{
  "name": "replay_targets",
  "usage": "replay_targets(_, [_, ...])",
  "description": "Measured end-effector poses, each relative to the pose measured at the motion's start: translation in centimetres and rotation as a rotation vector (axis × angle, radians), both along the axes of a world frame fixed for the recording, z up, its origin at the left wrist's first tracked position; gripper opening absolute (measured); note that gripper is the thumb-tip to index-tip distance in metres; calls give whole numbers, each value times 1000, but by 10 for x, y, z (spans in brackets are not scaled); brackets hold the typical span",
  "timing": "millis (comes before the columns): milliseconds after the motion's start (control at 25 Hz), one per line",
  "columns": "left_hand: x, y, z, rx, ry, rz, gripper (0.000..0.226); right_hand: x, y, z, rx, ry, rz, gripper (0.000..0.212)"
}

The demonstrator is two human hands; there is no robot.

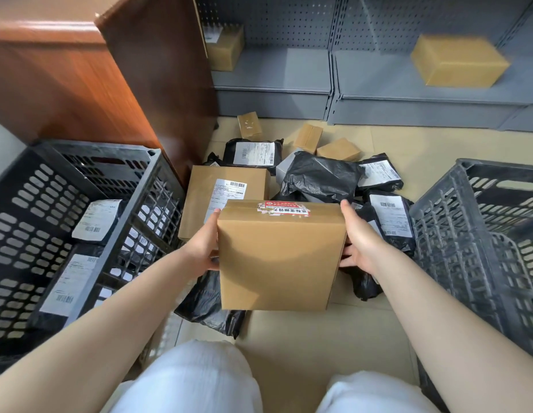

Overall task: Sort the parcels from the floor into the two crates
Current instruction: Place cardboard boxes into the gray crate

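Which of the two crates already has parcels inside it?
The left crate: black bags with white labels lie in it. The right crate shows no parcels in its visible part.

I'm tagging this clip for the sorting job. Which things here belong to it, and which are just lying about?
Part of the job: held box, left hand, right hand, left crate, right crate, floor boxes, black bags.

Just lying about: shelf boxes, grey shelving, wooden cabinet.
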State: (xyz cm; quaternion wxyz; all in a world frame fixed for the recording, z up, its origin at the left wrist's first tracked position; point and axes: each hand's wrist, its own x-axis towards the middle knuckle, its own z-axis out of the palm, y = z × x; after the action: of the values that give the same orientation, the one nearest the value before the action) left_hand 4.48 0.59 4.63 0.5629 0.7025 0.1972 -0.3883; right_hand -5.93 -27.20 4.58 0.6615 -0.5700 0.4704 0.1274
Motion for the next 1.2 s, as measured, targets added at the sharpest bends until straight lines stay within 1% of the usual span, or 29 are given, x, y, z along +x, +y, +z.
replay_targets(80, [2, 4, 3, -45, 55, 22, 75, 3, 4, 4, -61, 5, 33, 75])
replay_targets(160, [3, 8, 3, -67, 106, 10, 74, 4, 9, 6, -62, -6, 66, 53])
replay_targets(240, [3, 12, 2, -76, 155, 4, 71, 2, 12, 10, -25, -13, 77, 40])
replay_targets(320, [4, 16, -2, -110, 195, -4, 71, 3, 12, 10, 22, -26, 55, 39])
replay_targets(360, [4, 18, -4, -131, 196, 6, 69, 4, 12, 9, 37, -33, 36, 42])
replay_targets(400, [3, 19, -7, -155, 189, 41, 63, 4, 11, 7, 44, -39, 9, 46])
replay_targets(440, [1, 20, -8, -174, 173, 84, 53, 4, 11, 4, 33, -48, -11, 45])
replay_targets(520, [-6, 20, -10, -156, 116, 124, 27, 2, 15, 1, 11, -67, -17, 31])
replay_targets(560, [-11, 20, -10, -146, 97, 121, 21, 1, 16, 0, 10, -63, -2, 24])
replay_targets(600, [-15, 22, -12, -153, 81, 118, 19, -1, 18, 1, 30, -51, 22, 18])
replay_targets(640, [-17, 25, -14, -175, 64, 106, 22, -2, 20, 1, 64, -42, 44, 13])
replay_targets(720, [-19, 31, -17, -230, 38, 71, 41, -4, 21, 1, 86, -42, 94, 16])
replay_targets(760, [-19, 32, -17, -251, 35, 51, 51, -4, 22, 0, 64, -36, 127, 19])
replay_targets(840, [-19, 34, -20, -245, -6, 16, 61, -5, 23, -4, -19, -17, 192, 26])
replay_targets(920, [-20, 33, -21, -224, -72, 26, 69, -8, 26, -7, -130, -7, 273, 42])
replay_targets(960, [-20, 31, -19, -203, -102, 39, 69, -9, 25, -11, -175, -9, 303, 47])
replay_targets(1000, [-19, 30, -17, -176, -126, 47, 67, -11, 26, -15, -207, -20, 323, 44])
replay_targets(1080, [-18, 28, -12, -136, -149, 14, 61, -12, 26, -18, -293, -66, 316, 22])
replay_targets(1120, [-20, 27, -9, -130, -160, -19, 56, -11, 24, -19, -338, -95, 294, 16])
replay_targets(1200, [-22, 22, -2, -119, -182, -50, 49, -7, 18, -18, -434, -138, 247, 22])
